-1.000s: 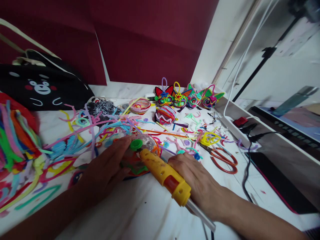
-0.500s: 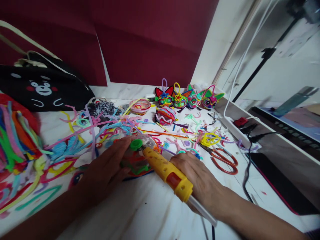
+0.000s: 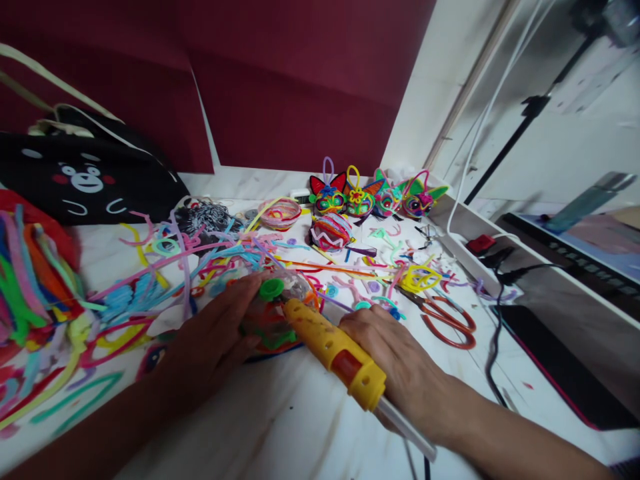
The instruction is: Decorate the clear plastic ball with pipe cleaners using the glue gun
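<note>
My right hand (image 3: 395, 363) is wrapped around a yellow hot glue gun (image 3: 333, 347), with a white glue stick (image 3: 407, 428) poking out of its rear end. The gun's nozzle rests close to a green coiled disc (image 3: 271, 289) on top of a clear rounded plastic piece (image 3: 270, 320) trimmed with orange and green pipe cleaner. Whether the nozzle touches the disc I cannot tell. My left hand (image 3: 215, 333) grips the plastic piece from its left side, fingers bent around it and partly in shadow. The glue gun and left hand cover parts of the piece.
Loose pipe cleaners (image 3: 135, 290) litter the table's left and middle. Orange-handled scissors (image 3: 450, 322) lie right of my right hand. Several finished cat-like ornaments (image 3: 359, 197) stand at the back, near a wrapped ball (image 3: 331, 231). A power strip (image 3: 480, 267) and phone (image 3: 565, 367) are right.
The glue gun and my right hand have shifted very slightly, with the nozzle still beside the green disc. My left hand keeps its place on the plastic piece.
</note>
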Available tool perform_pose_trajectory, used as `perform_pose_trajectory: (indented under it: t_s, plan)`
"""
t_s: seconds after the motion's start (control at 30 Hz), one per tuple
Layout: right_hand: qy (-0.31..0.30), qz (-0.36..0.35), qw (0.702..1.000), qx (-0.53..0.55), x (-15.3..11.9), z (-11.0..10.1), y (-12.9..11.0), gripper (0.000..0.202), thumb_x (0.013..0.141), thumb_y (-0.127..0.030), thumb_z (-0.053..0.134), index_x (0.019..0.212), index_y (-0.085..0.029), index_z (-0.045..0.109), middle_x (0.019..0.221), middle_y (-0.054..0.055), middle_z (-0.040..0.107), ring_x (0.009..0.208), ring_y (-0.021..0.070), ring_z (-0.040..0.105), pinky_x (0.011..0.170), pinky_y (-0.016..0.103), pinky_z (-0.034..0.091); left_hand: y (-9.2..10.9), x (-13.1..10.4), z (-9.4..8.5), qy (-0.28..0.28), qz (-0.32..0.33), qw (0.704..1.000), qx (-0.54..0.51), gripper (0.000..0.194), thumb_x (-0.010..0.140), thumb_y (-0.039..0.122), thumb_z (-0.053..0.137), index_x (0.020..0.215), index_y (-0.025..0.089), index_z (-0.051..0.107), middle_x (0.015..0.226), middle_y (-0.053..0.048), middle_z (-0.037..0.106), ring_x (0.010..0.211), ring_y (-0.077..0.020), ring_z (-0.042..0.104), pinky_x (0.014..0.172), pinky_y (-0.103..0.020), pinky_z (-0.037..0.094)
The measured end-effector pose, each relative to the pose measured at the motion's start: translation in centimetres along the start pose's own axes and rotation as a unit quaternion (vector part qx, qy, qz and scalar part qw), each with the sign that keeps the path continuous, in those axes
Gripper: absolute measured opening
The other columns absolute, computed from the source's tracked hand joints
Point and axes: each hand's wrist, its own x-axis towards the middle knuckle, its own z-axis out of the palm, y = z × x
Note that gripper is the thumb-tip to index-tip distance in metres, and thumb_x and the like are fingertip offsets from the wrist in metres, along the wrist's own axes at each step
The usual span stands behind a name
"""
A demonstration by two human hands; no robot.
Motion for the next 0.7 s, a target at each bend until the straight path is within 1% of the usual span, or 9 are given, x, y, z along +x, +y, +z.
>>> perform_pose_trajectory:
  t_s: [0.13, 0.27, 0.33, 0.43, 0.5, 0.6, 0.7]
  plan:
    - [0.003, 0.005, 1.0, -0.006, 0.01, 0.28, 0.23, 0.017, 0.098, -0.023, 0.041, 0.107, -0.013, 0.052, 0.095, 0.012, 0.065, 0.086, 0.023, 0.058, 0.076, 0.039, 0.047, 0.31, 0.13, -0.1, 0.0, -0.015, 1.0, 0.001, 0.068, 0.1, 0.03, 0.04, 0.159, 0.029, 0.007, 0.16, -0.003, 0.037, 0.143, -0.0245, 0.041, 0.116, -0.037, 0.04]
    - [0.006, -0.006, 1.0, 0.0, 0.3, 0.22, 0.12, 0.016, 0.098, -0.021, 0.04, 0.106, -0.014, 0.052, 0.094, 0.011, 0.065, 0.084, 0.0223, 0.058, 0.073, 0.037, 0.047, 0.34, 0.2, -0.22, -0.01, -0.014, 1.0, -0.002, 0.07, 0.097, 0.031, 0.043, 0.159, 0.029, 0.01, 0.159, -0.004, 0.038, 0.141, -0.0271, 0.044, 0.115, -0.039, 0.042]
    - [0.005, -0.01, 1.0, 0.0, 0.38, 0.08, -0.02, 0.017, 0.099, -0.022, 0.04, 0.108, -0.013, 0.051, 0.096, 0.011, 0.066, 0.084, 0.0225, 0.059, 0.074, 0.037, 0.048, 0.34, 0.19, -0.25, -0.014, -0.02, 1.0, -0.003, 0.069, 0.097, 0.032, 0.043, 0.159, 0.029, 0.011, 0.159, -0.005, 0.038, 0.141, -0.0269, 0.044, 0.115, -0.039, 0.042]
    - [-0.003, -0.009, 1.0, -0.014, 0.34, -0.17, -0.22, 0.019, 0.1, -0.024, 0.039, 0.109, -0.013, 0.052, 0.097, 0.012, 0.067, 0.087, 0.0237, 0.06, 0.076, 0.038, 0.049, 0.44, 0.15, -0.24, -0.009, -0.034, 0.999, -0.011, 0.065, 0.1, 0.032, 0.039, 0.158, 0.03, 0.011, 0.159, -0.004, 0.038, 0.143, -0.0243, 0.042, 0.118, -0.037, 0.038]
    - [-0.007, -0.008, 1.0, -0.021, 0.22, -0.28, -0.27, 0.018, 0.1, -0.022, 0.039, 0.108, -0.013, 0.052, 0.097, 0.012, 0.067, 0.089, 0.0242, 0.06, 0.078, 0.039, 0.048, 0.47, 0.1, -0.19, -0.006, -0.032, 0.999, -0.015, 0.065, 0.101, 0.033, 0.04, 0.158, 0.031, 0.01, 0.159, -0.003, 0.038, 0.144, -0.0235, 0.04, 0.119, -0.037, 0.036]
    - [-0.005, -0.007, 1.0, -0.02, 0.05, -0.22, -0.14, 0.016, 0.099, -0.02, 0.04, 0.106, -0.013, 0.053, 0.097, 0.011, 0.066, 0.088, 0.0234, 0.06, 0.078, 0.038, 0.048, 0.44, -0.04, -0.04, -0.007, -0.031, 0.999, -0.009, 0.067, 0.1, 0.032, 0.041, 0.159, 0.031, 0.008, 0.16, -0.003, 0.036, 0.145, -0.0253, 0.039, 0.118, -0.038, 0.037]
    - [-0.001, 0.001, 1.0, -0.006, 0.05, 0.03, 0.12, 0.017, 0.099, -0.024, 0.041, 0.105, -0.012, 0.052, 0.096, 0.011, 0.065, 0.085, 0.0229, 0.06, 0.076, 0.039, 0.047, 0.48, -0.1, 0.05, -0.005, -0.038, 0.999, -0.006, 0.067, 0.1, 0.033, 0.041, 0.159, 0.032, 0.008, 0.16, -0.004, 0.036, 0.144, -0.0265, 0.04, 0.117, -0.04, 0.039]
